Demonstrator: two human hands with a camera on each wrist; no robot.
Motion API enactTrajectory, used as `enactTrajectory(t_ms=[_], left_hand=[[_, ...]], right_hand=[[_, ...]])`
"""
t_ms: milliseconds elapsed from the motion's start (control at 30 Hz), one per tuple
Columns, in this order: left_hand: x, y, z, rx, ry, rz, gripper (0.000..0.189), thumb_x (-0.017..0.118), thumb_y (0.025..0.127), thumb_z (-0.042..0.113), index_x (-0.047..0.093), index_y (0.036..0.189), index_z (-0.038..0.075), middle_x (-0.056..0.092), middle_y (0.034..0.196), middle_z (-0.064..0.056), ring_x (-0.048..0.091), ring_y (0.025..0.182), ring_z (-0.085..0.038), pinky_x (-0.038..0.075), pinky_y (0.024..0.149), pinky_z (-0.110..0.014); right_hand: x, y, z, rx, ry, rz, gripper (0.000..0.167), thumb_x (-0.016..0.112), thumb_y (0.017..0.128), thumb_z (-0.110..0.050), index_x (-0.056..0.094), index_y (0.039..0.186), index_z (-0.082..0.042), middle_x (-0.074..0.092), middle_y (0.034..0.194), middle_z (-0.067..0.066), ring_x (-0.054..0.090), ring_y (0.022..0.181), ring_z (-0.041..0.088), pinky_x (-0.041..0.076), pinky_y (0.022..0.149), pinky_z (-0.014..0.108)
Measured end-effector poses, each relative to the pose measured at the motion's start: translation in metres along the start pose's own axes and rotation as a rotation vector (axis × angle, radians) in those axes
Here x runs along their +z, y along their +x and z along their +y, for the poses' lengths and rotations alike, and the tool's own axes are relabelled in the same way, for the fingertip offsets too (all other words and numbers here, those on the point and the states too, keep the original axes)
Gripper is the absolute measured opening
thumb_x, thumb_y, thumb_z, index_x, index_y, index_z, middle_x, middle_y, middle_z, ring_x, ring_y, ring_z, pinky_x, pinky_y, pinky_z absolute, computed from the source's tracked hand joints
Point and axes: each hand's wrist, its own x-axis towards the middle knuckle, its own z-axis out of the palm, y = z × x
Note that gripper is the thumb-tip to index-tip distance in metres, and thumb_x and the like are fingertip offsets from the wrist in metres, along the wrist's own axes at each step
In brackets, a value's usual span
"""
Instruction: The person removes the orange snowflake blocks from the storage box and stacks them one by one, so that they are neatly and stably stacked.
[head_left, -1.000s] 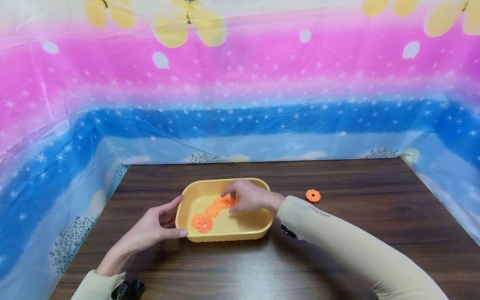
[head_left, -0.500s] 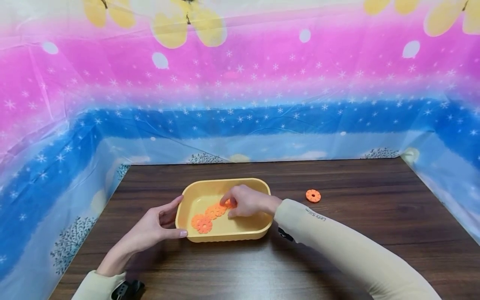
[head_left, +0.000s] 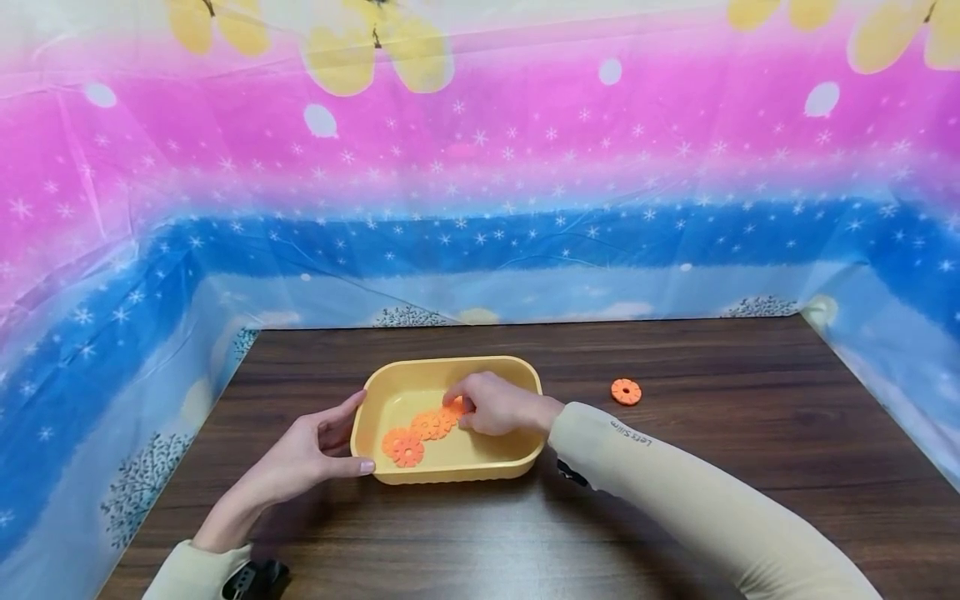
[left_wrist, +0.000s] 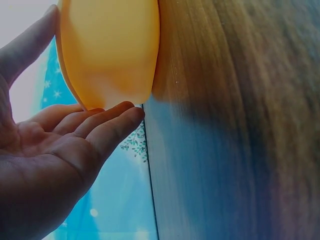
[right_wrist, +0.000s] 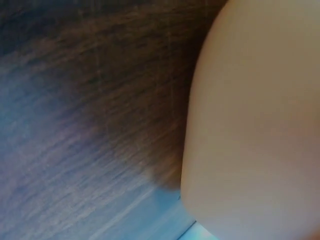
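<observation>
A yellow plastic tub (head_left: 401, 392) stands on the table. My left hand (head_left: 303, 454) rests against its left end, thumb at the near corner and fingers at the far one. In the left wrist view the left hand's fingers (left_wrist: 115, 127) lie nearly straight against the tub wall (left_wrist: 112, 50). Inside the tub several orange notched discs (head_left: 408, 452) lie overlapping in a slanting row. My right hand (head_left: 498, 404) reaches in from the right, thumb and fingers curled at an orange disc (head_left: 453, 410) at the row's upper end. Its fingertips are partly hidden.
A single orange disc (head_left: 626, 392) lies on the dark wooden table (head_left: 480, 533), right of the tub. Patterned cloth (head_left: 480, 242) hangs behind the table and along both sides. The tub's wall (right_wrist: 255, 125) fills much of the right wrist view.
My right hand has moved slightly down into the tub, then stayed almost still at the discs. The upper discs shifted a little. My left hand and the tub have not moved.
</observation>
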Motion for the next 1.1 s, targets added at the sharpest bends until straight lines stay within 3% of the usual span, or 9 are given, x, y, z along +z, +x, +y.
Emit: enactTrajectory(t_ms=[100, 300, 467, 900, 1100], left_hand=[[-0.0006, 0.0014, 0.0008, 0.008, -0.005, -0.003, 0.092, 0.079, 0.074, 0.018, 0.024, 0.147, 0.012, 0.026, 0.149, -0.010, 0.037, 0.127, -0.028, 0.046, 0.089, -0.033], [0.0002, -0.0006, 0.0007, 0.019, -0.021, -0.003, 0.091, 0.079, 0.074, 0.017, 0.025, 0.147, 0.012, 0.026, 0.148, -0.011, 0.038, 0.126, -0.028, 0.046, 0.090, -0.033], [0.0002, -0.0008, 0.0007, 0.018, -0.020, -0.010, 0.091, 0.079, 0.074, 0.017, 0.024, 0.147, 0.011, 0.026, 0.148, -0.012, 0.037, 0.127, -0.029, 0.045, 0.090, -0.034], [0.0003, 0.0001, 0.0008, -0.010, -0.003, 0.000, 0.093, 0.079, 0.074, 0.018, 0.024, 0.148, 0.013, 0.025, 0.149, -0.008, 0.036, 0.128, -0.027, 0.045, 0.091, -0.033], [0.0005, -0.0002, 0.0013, 0.021, -0.004, -0.008, 0.092, 0.079, 0.074, 0.018, 0.024, 0.147, 0.011, 0.024, 0.149, -0.010, 0.036, 0.128, -0.029, 0.045, 0.091, -0.033]], right_hand=[[-0.0038, -0.0007, -0.0001, -0.005, 0.014, 0.010, 0.033, 0.070, 0.083, -0.012, 0.065, 0.115, -0.014, 0.057, 0.076, -0.001, 0.050, 0.068, 0.011, 0.043, 0.064, 0.022], [-0.0030, -0.0014, 0.0009, -0.005, -0.015, 0.012, 0.041, 0.071, 0.081, -0.011, 0.062, 0.121, -0.011, 0.055, 0.073, -0.002, 0.049, 0.065, 0.010, 0.042, 0.062, 0.021], [-0.0003, -0.0001, 0.0021, -0.007, -0.013, 0.011, 0.040, 0.074, 0.079, -0.015, 0.063, 0.117, -0.012, 0.056, 0.070, -0.002, 0.049, 0.062, 0.010, 0.042, 0.060, 0.020], [0.0028, 0.0020, 0.0022, -0.007, -0.008, 0.082, 0.037, 0.081, 0.069, -0.016, 0.058, 0.097, -0.015, 0.057, 0.085, -0.001, 0.050, 0.075, 0.012, 0.043, 0.066, 0.023], [0.0025, 0.0013, 0.0007, -0.005, 0.010, 0.073, 0.042, 0.082, 0.069, -0.014, 0.056, 0.103, -0.016, 0.058, 0.086, -0.001, 0.051, 0.075, 0.011, 0.044, 0.066, 0.023]])
